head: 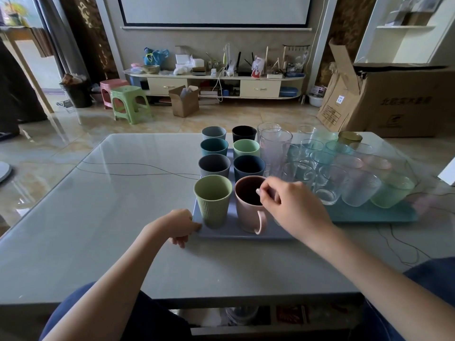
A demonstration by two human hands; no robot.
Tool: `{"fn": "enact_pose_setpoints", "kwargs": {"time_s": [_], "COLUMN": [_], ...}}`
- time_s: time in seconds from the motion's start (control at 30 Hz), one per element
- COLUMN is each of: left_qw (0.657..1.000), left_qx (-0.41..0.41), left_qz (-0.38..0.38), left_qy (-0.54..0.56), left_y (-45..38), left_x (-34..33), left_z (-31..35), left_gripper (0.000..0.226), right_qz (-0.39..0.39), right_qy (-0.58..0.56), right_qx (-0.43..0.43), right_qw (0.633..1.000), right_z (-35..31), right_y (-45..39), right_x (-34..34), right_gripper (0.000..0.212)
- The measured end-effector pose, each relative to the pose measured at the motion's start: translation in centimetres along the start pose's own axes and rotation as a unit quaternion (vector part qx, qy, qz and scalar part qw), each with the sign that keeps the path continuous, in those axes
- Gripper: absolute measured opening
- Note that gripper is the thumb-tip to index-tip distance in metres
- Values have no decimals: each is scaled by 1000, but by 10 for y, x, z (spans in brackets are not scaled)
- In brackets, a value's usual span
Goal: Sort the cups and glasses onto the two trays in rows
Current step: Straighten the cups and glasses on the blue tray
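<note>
The blue tray (246,234) on the counter (123,193) carries eight cups in two columns of four. The teal tray (369,215) just to its right carries the glasses (327,183) in packed rows, with a tall glass (272,148) at its left edge. The right hand (293,203) pinches the rim of the pink mug (248,207) at the near right position; its fingers are narrow, closed on the rim. The left hand (181,225) grips the near left corner of the blue tray, fingers curled, beside the green cup (213,200). No loose cup or glass shows on the counter. Judgement: sorting is almost complete; only final seating or alignment of the mug remains.
</note>
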State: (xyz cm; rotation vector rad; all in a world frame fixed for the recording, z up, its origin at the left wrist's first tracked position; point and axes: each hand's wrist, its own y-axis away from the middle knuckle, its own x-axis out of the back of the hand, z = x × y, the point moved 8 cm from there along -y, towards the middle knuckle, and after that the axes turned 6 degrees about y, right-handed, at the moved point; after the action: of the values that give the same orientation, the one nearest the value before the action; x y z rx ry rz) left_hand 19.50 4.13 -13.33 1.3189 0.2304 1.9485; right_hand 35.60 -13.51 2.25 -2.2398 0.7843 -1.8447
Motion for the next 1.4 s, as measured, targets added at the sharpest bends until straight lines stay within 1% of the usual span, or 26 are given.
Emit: {"fn": "enact_pose_setpoints", "kwargs": {"time_s": [0.07, 0.1, 0.13, 0.2, 0.27, 0.3, 0.37, 0.4, 0.5, 0.67, 0.8, 0.9, 1.03, 1.2, 1.3, 1.37, 1.4], "left_qw": [1000, 998, 994, 980, 958, 951, 939, 934, 925, 924, 924, 926, 927, 925, 936, 949, 953], "left_qx": [-16, -37, -62, -128, -191, -211, -224, -220, -209, -200, -204, -202, -204, -206, -201, -173, -151], "left_qz": [18, 48, 85, 133, 132, 126, 130, 141, 162, 160, 151, 142, 129, 118, 80, 47, 43], "left_qy": [-7, -9, 2, 78, 166, 190, 226, 242, 273, 283, 285, 287, 288, 298, 276, 260, 260], "left_y": [4, 7, 11, 20, 30, 32, 33, 34, 32, 33, 36, 38, 40, 42, 37, 30, 27], "left_x": [10, 19, 29, 40, 40, 37, 31, 31, 32, 34, 34, 33, 33, 33, 33, 36, 40], "left_z": [2, 3, 5, 14, 28, 35, 44, 46, 48, 42, 43, 44, 44, 45, 40, 29, 21], "left_gripper": [27, 26, 34, 58, 75, 82, 96, 97, 90, 82, 85, 87, 89, 90, 81, 73, 68], "right_qz": [-1, -3, -3, -4, -17, -27, -52, -65, -107, -162, -198, -194, -178, -177, -187, -184, -172], "right_qy": [-12, -12, -8, 5, 28, 51, 114, 144, 188, 153, 136, 129, 141, 161, 157, 133, 119], "right_qx": [21, 27, 29, 29, 30, 31, 32, 32, 28, 22, 3, -8, -13, -14, -11, -14, -13], "right_qw": [1000, 1000, 1000, 1000, 999, 998, 992, 987, 976, 975, 971, 972, 974, 971, 970, 974, 978], "right_z": [-8, -11, -13, -15, -17, -18, -18, -18, -15, -10, -6, -3, -3, -2, -1, -1, -1], "right_y": [-17, -27, -38, -61, -81, -89, -100, -104, -109, -113, -108, -106, -106, -105, -104, -107, -111], "right_x": [7, 9, 10, 11, 8, 5, -2, -6, -19, -39, -54, -57, -56, -55, -55, -49, -43], "right_gripper": [15, 13, 13, 16, 19, 21, 25, 26, 29, 16, 19, 15, 16, 17, 17, 18, 18]}}
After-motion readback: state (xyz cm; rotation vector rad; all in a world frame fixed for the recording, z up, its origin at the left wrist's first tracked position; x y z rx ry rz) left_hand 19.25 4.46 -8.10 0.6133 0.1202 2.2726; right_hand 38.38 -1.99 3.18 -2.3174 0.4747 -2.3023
